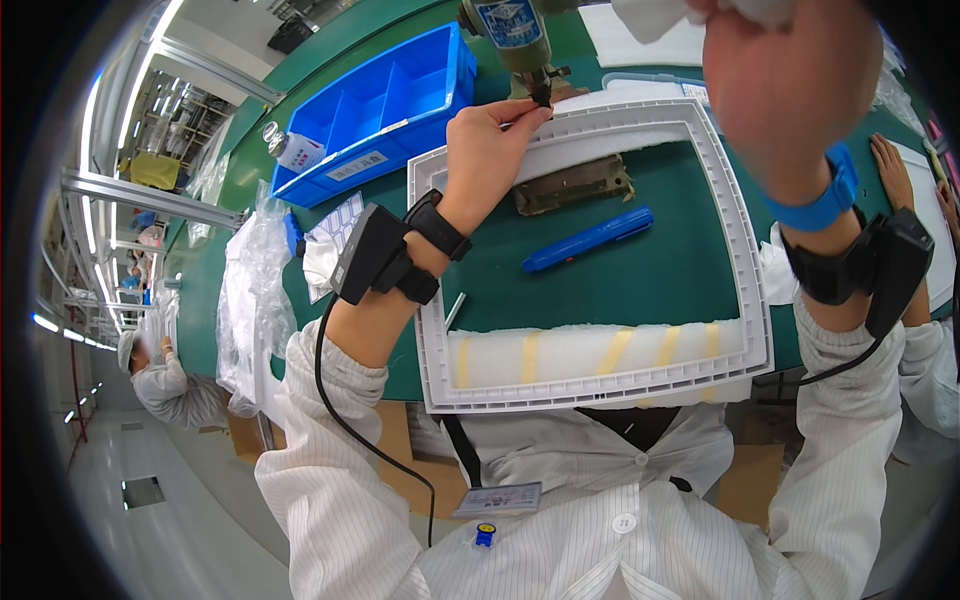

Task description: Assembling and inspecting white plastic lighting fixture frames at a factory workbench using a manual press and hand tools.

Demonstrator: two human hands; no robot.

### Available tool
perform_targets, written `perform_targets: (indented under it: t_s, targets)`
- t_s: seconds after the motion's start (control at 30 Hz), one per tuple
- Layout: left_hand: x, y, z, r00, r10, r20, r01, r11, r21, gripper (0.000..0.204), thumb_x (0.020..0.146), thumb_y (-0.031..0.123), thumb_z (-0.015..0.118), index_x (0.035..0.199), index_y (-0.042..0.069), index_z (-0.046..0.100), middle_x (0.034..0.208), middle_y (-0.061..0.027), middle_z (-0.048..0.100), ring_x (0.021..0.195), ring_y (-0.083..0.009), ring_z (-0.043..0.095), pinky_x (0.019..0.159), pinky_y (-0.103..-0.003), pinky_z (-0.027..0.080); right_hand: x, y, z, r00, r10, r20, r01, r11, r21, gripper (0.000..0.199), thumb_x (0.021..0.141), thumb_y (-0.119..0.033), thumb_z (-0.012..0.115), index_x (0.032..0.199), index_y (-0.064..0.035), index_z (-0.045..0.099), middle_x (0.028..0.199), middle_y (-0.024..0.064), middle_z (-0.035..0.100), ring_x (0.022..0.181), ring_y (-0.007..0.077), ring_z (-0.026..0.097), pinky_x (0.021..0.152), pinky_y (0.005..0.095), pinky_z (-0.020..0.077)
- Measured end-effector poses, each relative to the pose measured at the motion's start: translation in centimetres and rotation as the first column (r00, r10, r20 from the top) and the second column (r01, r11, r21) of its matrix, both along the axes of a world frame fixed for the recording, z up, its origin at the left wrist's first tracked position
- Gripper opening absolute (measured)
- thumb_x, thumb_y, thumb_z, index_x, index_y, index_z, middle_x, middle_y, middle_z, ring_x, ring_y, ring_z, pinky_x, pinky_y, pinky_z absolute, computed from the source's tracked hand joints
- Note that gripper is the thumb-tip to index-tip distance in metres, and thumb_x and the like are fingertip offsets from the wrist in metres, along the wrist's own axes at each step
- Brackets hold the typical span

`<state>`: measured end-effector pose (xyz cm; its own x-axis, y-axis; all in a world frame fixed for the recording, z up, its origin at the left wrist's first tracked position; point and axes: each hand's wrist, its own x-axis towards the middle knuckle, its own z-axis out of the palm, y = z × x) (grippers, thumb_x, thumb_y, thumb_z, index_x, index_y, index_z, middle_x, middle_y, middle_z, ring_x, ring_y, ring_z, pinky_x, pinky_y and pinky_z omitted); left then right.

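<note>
My left hand [490, 150] is closed, thumb and forefinger pinched together at the tip of a green hand press [530, 58]. What the pinch holds is too small to make out. My right hand [790, 75], smeared by motion, is raised at the upper right in a fist shape. Its fingers lie partly past the upper edge, beside something white [655, 18]. A light grey plastic frame [741, 250] lies in front of me, its far side under the press tip. White foam [590, 357] with yellow tape strips lines its near side. Inside the opening are a blue marker [588, 240] and a worn metal block [575, 187].
A blue divided bin [385, 150] stands at the far left, with a white bottle [297, 150] at its left end. Clear plastic bags [250, 300] lie along the left of the green table [650, 285]. Another person's hand [890, 170] rests at the right.
</note>
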<state>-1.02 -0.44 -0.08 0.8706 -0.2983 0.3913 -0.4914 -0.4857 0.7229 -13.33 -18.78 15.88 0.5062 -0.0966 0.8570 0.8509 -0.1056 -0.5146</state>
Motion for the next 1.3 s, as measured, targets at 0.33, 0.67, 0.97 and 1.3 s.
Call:
perform_targets:
  t_s: [0.33,0.67,0.97,1.3]
  targets:
    - [-0.2,-0.3,0.2,1.000,0.012,0.026,-0.012,1.000,0.016,0.028,0.083,0.024,0.076,0.099,0.000,0.075,0.086,-0.0188,0.074,0.074,-0.0252,0.072,0.069,-0.030,0.054,3.5,-5.8,-5.1,0.898,0.405,0.173,-0.301,0.851,-0.431,0.031,0.094,-0.020,0.038,0.096,0.0002,0.061,0.094,0.0166,0.064,0.082,0.0235,0.055,0.078,0.0370,0.0397]
    - [-0.7,-0.2,0.2,1.000,0.028,0.014,-0.028,0.999,0.016,0.028,0.083,0.023,0.076,0.100,0.000,0.075,0.084,-0.0180,0.074,0.072,-0.0240,0.072,0.068,-0.030,0.054,0.2,-3.5,-8.4,0.965,0.188,0.183,-0.106,0.917,-0.385,0.012,0.065,-0.008,0.048,0.069,0.0011,0.056,0.069,0.0125,0.058,0.061,0.0230,0.048,0.065,0.0389,0.0430]
    - [-0.8,-0.3,0.2,1.000,0.017,-0.008,-0.017,1.000,0.023,0.029,0.083,0.024,0.076,0.100,-0.001,0.075,0.084,-0.0168,0.074,0.072,-0.0204,0.071,0.068,-0.029,0.053,0.0,-3.4,-10.3,0.970,0.167,0.174,-0.072,0.888,-0.454,0.011,0.052,-0.006,0.051,0.062,-0.0016,0.056,0.062,0.0082,0.056,0.056,0.0250,0.049,0.064,0.0362,0.0463]
    - [-0.8,-0.3,0.3,1.000,0.027,0.003,-0.027,0.999,0.029,0.027,0.081,0.020,0.077,0.098,0.000,0.075,0.084,-0.0185,0.073,0.072,-0.0262,0.073,0.068,-0.031,0.054,0.3,-3.2,-12.3,0.976,0.101,0.193,0.021,0.840,-0.542,0.008,0.051,-0.004,0.054,0.058,-0.0047,0.051,0.059,0.0057,0.052,0.057,0.0255,0.049,0.073,0.0379,0.0494]
